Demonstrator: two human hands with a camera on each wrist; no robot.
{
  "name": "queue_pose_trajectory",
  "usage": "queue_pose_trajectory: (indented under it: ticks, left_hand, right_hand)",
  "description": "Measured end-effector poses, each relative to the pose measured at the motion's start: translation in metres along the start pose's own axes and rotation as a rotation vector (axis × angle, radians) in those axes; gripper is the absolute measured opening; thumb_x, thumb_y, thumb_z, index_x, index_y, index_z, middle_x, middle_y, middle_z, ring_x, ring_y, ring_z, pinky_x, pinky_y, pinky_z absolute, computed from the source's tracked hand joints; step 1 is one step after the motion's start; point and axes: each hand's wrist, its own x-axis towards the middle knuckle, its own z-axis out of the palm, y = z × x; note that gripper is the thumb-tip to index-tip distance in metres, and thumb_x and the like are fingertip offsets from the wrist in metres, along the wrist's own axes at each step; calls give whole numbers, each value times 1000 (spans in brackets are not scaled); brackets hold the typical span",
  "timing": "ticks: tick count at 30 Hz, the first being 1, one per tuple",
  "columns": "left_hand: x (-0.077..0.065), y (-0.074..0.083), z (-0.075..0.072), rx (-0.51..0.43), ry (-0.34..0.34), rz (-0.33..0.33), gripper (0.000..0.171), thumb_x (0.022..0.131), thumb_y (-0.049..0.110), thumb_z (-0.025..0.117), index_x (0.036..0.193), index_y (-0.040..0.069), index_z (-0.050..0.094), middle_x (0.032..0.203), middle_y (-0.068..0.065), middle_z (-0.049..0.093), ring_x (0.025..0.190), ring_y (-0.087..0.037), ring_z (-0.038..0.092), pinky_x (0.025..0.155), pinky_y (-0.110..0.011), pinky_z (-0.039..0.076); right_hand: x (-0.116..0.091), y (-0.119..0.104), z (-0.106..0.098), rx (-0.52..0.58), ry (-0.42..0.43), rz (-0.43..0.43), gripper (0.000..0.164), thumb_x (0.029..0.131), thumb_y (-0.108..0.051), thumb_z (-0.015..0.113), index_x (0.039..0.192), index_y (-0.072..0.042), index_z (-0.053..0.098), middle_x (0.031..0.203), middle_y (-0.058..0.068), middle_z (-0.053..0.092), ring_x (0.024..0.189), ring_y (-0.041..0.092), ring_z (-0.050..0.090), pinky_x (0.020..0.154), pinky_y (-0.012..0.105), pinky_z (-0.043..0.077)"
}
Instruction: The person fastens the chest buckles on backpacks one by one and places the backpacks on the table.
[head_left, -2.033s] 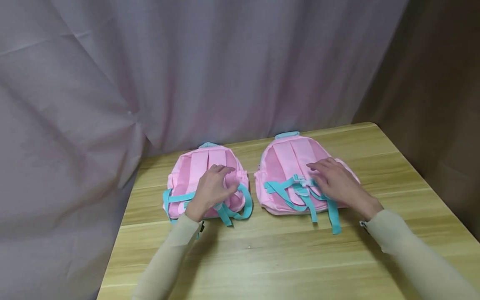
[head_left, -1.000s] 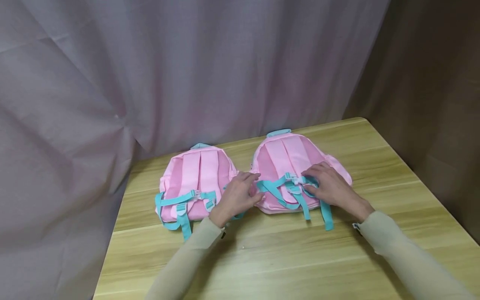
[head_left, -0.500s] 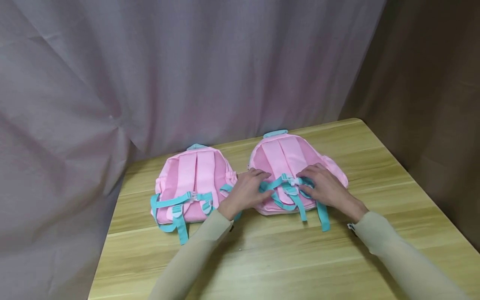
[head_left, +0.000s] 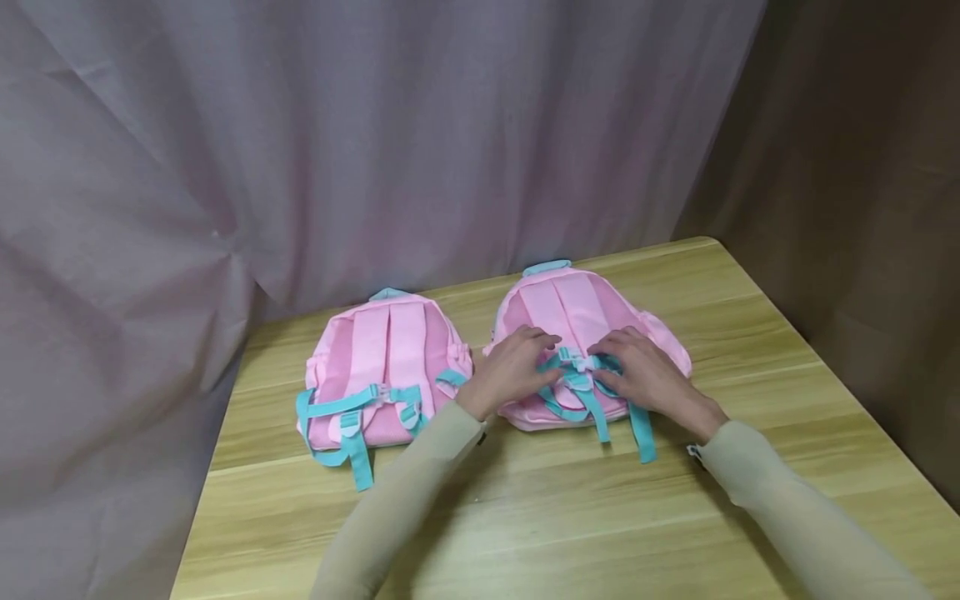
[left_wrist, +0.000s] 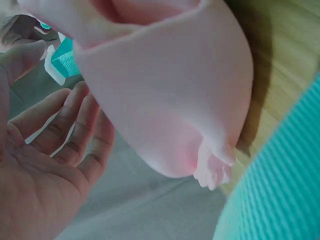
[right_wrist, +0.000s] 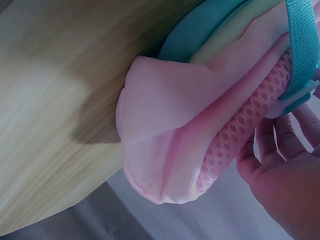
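Two pink backpacks lie on the table, straps up. My left hand (head_left: 519,371) is over the left part of the right-hand backpack (head_left: 577,312), its thumb and fingers spread apart. In the left wrist view its relaxed fingers (left_wrist: 75,127) reach beside the pink fabric, near a teal strap and a white buckle part. My right hand (head_left: 645,371) is at the white chest buckle (head_left: 587,363), thumb and index finger apart around the teal webbing. In the right wrist view its fingers (right_wrist: 272,140) lie right at a teal strap (right_wrist: 302,45) and a white buckle piece.
The other pink backpack (head_left: 386,350) lies to the left, its teal chest strap (head_left: 341,406) joined across and loose ends hanging toward the front. A grey curtain (head_left: 360,150) hangs behind the wooden table (head_left: 570,517). A brown curtain (head_left: 847,208) is at the right.
My left hand has moved right, from over the left backpack to the right one, toward the right hand. My right hand has come closer to the buckle. The view has shifted slightly right.
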Motion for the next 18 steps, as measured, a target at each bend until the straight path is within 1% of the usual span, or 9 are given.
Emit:
queue_pose_trajectory:
  ticks: [3, 6, 8, 14, 18]
  left_hand:
    - [5, 2, 1, -10, -5, 0, 51, 103, 37, 75, 146, 10, 69, 131, -5, 77, 124, -20, 69, 105, -31, 61]
    - [6, 3, 2, -20, -8, -5, 51, 103, 39, 75, 144, 10, 70, 127, -5, 78, 121, -19, 69, 102, -31, 61]
    - [7, 3, 4, -21, -6, -4, 50, 103, 39, 76, 143, 10, 71, 127, -5, 78, 119, -18, 69, 101, -31, 61]
    - [10, 2, 10, 13, 16, 14, 44, 104, 39, 76, 138, 11, 75, 126, -4, 78, 116, -18, 69, 100, -30, 61]
    - [11, 3, 11, 8, 28, 15, 40, 104, 38, 75, 134, 12, 77, 121, -3, 78, 113, -17, 70, 99, -30, 61]
  right_hand:
    - [0, 0, 0, -2, -3, 7, 35, 94, -15, 83, 125, 0, 77, 126, 20, 76, 124, 40, 64, 109, 60, 54]
    - [0, -1, 2, -5, -3, 9, 35, 95, -15, 83, 125, 0, 77, 126, 20, 76, 125, 41, 64, 110, 61, 53]
    - [1, -1, 2, -7, -3, 9, 34, 95, -15, 83, 125, -1, 77, 127, 19, 76, 126, 41, 64, 110, 61, 53]
    - [1, -1, 4, -16, 0, 9, 32, 95, -16, 83, 124, -2, 78, 127, 18, 76, 125, 40, 65, 109, 60, 54]
    - [1, 0, 4, -12, 12, 11, 30, 95, -15, 83, 122, -2, 78, 126, 18, 76, 124, 39, 65, 108, 59, 55]
